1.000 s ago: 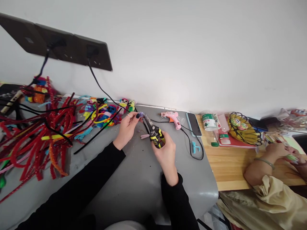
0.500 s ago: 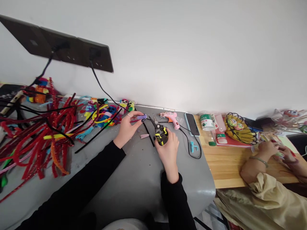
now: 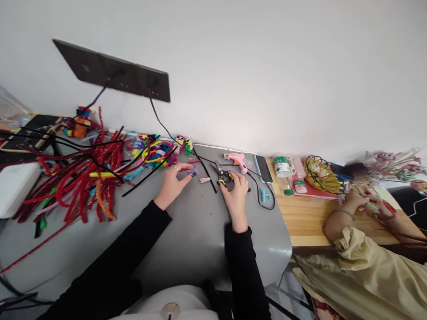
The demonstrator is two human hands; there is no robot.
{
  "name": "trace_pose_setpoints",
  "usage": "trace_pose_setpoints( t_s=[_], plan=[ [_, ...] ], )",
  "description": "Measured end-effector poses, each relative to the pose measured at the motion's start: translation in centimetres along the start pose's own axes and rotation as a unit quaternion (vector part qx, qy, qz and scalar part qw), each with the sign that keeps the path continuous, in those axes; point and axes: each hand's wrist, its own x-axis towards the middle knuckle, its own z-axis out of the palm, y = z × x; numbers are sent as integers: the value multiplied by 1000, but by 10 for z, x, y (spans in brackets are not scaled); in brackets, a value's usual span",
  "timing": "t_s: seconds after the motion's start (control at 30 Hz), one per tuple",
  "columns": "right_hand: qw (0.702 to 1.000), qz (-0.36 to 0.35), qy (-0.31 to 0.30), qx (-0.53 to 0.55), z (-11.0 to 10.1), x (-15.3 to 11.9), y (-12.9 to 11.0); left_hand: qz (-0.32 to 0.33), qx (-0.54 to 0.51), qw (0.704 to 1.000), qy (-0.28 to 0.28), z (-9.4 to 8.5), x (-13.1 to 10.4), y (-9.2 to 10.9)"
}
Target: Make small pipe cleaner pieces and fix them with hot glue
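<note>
Between the thumb and fingers of my left hand (image 3: 172, 186) is a small purple piece of pipe cleaner (image 3: 191, 172), held just above the grey table mat (image 3: 200, 240). My right hand (image 3: 236, 198) has its fingers around the black-and-yellow handles of pliers (image 3: 223, 175), which are low over the mat or resting on it; their jaws point up and left. A short pale pink piece (image 3: 204, 180) lies between both hands. Just beyond the pliers sits a pink glue gun (image 3: 238, 162).
Red pipe cleaners (image 3: 106, 164) are heaped at left, near small fuzzy figures (image 3: 179, 141). On the right are a phone (image 3: 263, 169), a light-blue piece (image 3: 265, 194), bottles (image 3: 282, 166) and a yellow basket (image 3: 322, 178). A co-worker's hands (image 3: 358, 204) work at the wooden table (image 3: 307, 222).
My right hand has lowered the pliers toward the mat, and its fingers sit more flatly over the handles. The left hand keeps the purple piece, now lower. The view has shifted slightly.
</note>
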Motion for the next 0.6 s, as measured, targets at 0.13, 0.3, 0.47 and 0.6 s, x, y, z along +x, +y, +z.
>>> trace_pose_setpoints(
  t_s=[0.13,0.3,0.47,0.6],
  plan=[
    [997,-74,-6,5,-4,1,-8,7,38,999,-13,-9,-31,1],
    [969,-217,-118,-8,-1,3,-31,22,85,996,-35,-11,-53,4],
    [976,-169,-134,24,5,5,-43,27,124,992,-25,-10,-64,8],
    [967,-195,-138,88,-5,-4,-47,48,114,992,0,-7,-75,22]
  ],
)
